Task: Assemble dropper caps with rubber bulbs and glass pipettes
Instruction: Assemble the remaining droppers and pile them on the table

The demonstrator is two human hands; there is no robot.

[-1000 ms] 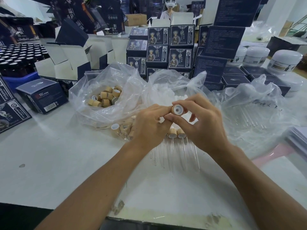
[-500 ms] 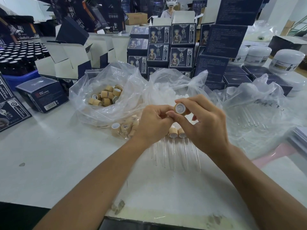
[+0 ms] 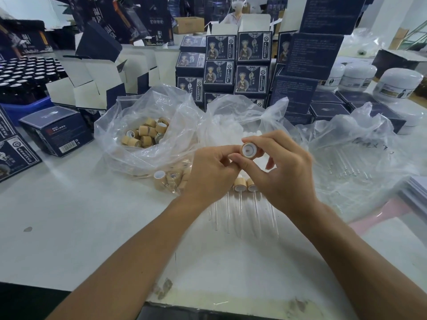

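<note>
The right hand (image 3: 284, 172) pinches a bamboo dropper cap (image 3: 249, 150) above mid-tabletop, open end toward the camera; the left hand (image 3: 212, 174) curls against it, fingertips touching. Beneath lie finished droppers (image 3: 240, 195); a bag of caps (image 3: 145, 135) sits toward the far left edge.

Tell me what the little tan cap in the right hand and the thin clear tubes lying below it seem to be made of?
Tan ring-shaped cap: looks like bamboo or wood, matte, with a white, probably plastic, liner. Thin clear tubes: see-through and glossy, likely glass, though clear plastic can't be ruled out.
</note>
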